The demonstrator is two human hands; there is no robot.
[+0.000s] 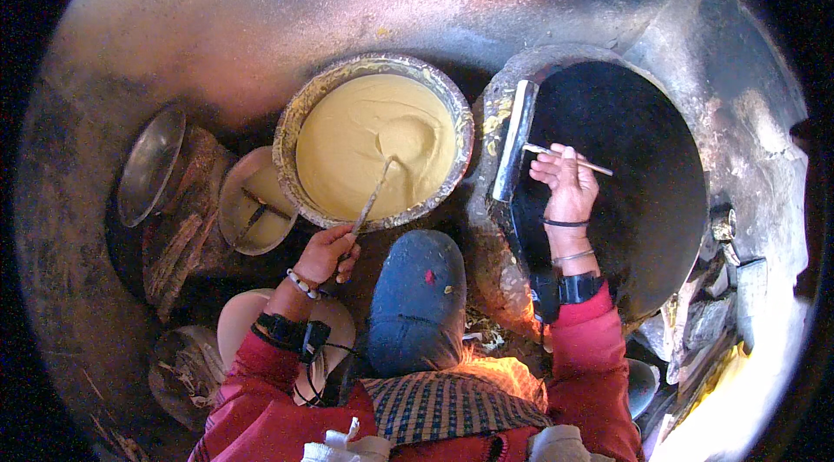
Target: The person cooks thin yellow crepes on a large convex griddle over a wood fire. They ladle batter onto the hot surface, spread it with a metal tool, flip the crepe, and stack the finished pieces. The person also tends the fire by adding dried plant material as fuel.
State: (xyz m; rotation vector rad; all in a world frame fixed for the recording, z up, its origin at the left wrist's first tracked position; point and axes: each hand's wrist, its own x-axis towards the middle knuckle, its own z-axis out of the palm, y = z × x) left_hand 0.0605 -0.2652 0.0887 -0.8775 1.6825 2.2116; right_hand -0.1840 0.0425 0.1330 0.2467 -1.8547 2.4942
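My left hand grips the thin handle of a ladle, whose head is sunk out of sight in thick, pale yellow batter. The batter fills a round, crusted pot in front of me. Between the fingertips of my right hand is the slim stick handle of a batter spreader with a shiny metal crosspiece. That crosspiece lies along the left edge of a large, round black griddle. My right hand is over the griddle's left part.
Firelight glows below the griddle's near left edge, close to my knee. Left of the batter pot stand a smaller bowl of pale liquid, firewood and a tilted metal basin. A metal can sits right of the griddle.
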